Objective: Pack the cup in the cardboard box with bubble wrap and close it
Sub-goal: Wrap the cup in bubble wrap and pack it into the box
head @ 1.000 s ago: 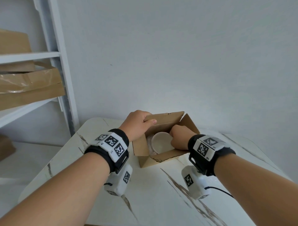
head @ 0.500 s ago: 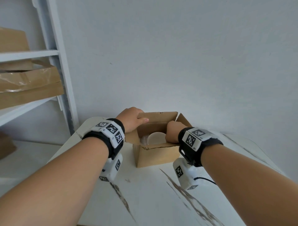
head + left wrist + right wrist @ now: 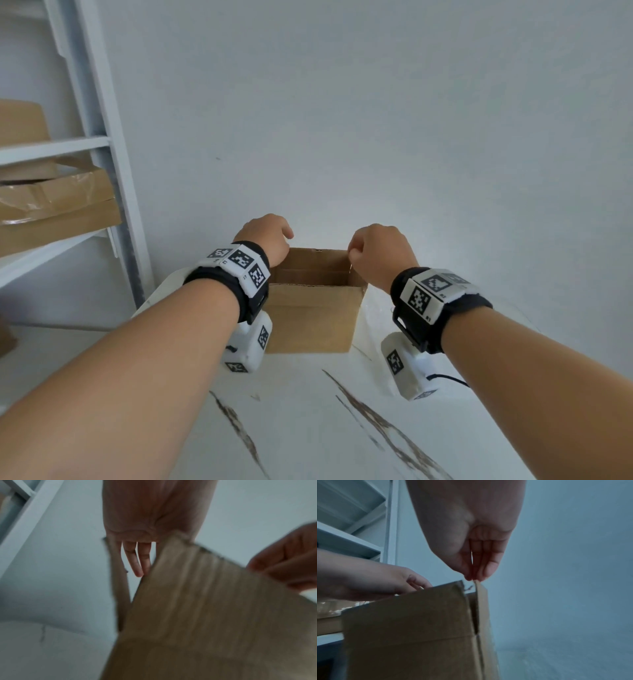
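Observation:
The brown cardboard box [image 3: 310,317] stands on the white marbled table [image 3: 308,428] with its flaps raised. Its walls hide the cup and the bubble wrap. My left hand [image 3: 265,236] is over the box's top left corner. In the left wrist view its fingers [image 3: 137,562] reach down beside a flap [image 3: 197,601], whose corner sits between fingers and hidden thumb. My right hand [image 3: 376,253] is at the top right corner. Its fingertips [image 3: 489,568] pinch the upper edge of the right side flap [image 3: 479,595].
A white shelf unit [image 3: 99,144] stands at the left and carries flat cardboard cartons [image 3: 58,212], one under plastic film. A plain white wall is close behind the box. The table's far edge lies just past the box.
Both hands have come up from inside the box to the tops of its flaps. The box now faces me squarely and the cup has dropped out of sight behind its front wall.

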Action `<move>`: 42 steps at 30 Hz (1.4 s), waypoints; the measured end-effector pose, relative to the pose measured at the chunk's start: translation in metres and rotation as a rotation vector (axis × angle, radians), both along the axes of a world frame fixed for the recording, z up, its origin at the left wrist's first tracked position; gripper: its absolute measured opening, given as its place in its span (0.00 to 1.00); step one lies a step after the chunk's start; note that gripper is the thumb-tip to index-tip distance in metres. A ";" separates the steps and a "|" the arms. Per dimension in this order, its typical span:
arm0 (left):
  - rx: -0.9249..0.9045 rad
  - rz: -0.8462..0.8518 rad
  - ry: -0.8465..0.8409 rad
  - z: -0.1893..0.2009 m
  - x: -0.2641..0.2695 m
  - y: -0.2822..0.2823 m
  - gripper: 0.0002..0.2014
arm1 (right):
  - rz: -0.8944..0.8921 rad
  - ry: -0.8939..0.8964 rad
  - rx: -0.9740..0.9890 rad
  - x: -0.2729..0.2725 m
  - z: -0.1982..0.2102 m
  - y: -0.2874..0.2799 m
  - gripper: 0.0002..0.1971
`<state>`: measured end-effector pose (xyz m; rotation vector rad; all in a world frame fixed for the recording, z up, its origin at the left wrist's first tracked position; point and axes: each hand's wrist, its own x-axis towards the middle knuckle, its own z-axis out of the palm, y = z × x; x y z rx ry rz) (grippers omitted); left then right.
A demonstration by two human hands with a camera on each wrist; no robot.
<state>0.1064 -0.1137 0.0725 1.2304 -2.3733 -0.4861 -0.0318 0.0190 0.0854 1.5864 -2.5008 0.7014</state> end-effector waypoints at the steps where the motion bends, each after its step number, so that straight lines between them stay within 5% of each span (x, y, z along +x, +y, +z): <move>1: 0.005 -0.020 0.019 0.004 -0.003 0.004 0.14 | -0.021 -0.013 -0.008 -0.004 0.001 0.005 0.14; 10: -0.026 -0.168 0.151 -0.008 -0.040 0.052 0.10 | -0.147 -0.048 0.188 -0.042 -0.038 0.039 0.16; 16: -0.062 -0.152 0.148 -0.025 -0.044 0.055 0.12 | -0.144 -0.145 0.575 -0.054 -0.095 0.047 0.41; 18: -0.073 -0.152 0.153 -0.026 -0.044 0.054 0.12 | -0.144 -0.116 0.637 -0.055 -0.108 0.046 0.42; 26: -0.109 -0.153 0.143 -0.027 -0.045 0.054 0.13 | -0.259 -0.137 0.408 -0.069 -0.114 0.037 0.11; 35: -0.030 -0.168 0.169 -0.023 -0.043 0.055 0.11 | -0.348 -0.163 0.068 -0.071 -0.069 0.049 0.13; 39: 0.049 -0.149 0.343 -0.004 -0.042 0.062 0.12 | -0.264 -0.213 -0.233 -0.061 -0.017 0.054 0.14; 42: 0.346 -0.207 0.581 0.020 -0.043 0.074 0.19 | -0.073 -0.183 -0.362 -0.039 0.008 0.058 0.13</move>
